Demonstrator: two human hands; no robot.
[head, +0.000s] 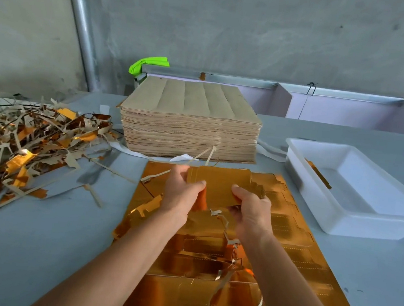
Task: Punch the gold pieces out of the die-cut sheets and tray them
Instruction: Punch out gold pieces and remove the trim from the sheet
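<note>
A small stack of gold pieces point(220, 184) is held above the gold sheet point(287, 239) on the surface point(33, 234), pinched at its left end by the left hand point(183, 191) and at its right end by the right hand point(252, 210), fingers curled round the edges. The card is judged light, thin and easily creased, with a slippery foil face, so a hold by both short edges is advised. One white tray point(356, 217) is seen at the right with one piece point(319, 173) in it, one tall pile of sheets point(190, 123) behind, and one scrap heap point(26, 141) at the left.
</note>
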